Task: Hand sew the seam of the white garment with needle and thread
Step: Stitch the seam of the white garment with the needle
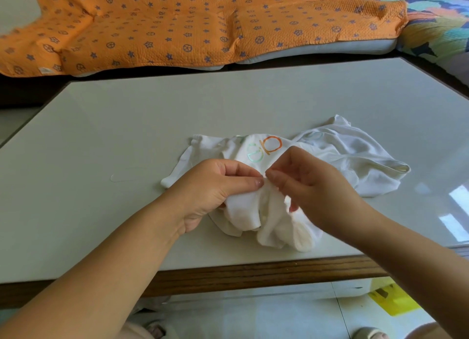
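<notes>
My left grip clutches the white garment bunched on the tabletop, my right grip pinches its fold, needle too fine to see; slackening could shift the seam or prick me.

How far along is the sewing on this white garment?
Done: no finished stitches can be made out. In hand: the left hand grips a bunched fold of the white garment while the right hand pinches the fabric beside the left thumb; any needle is too small to see. Left: seemingly most of the seam.
</notes>
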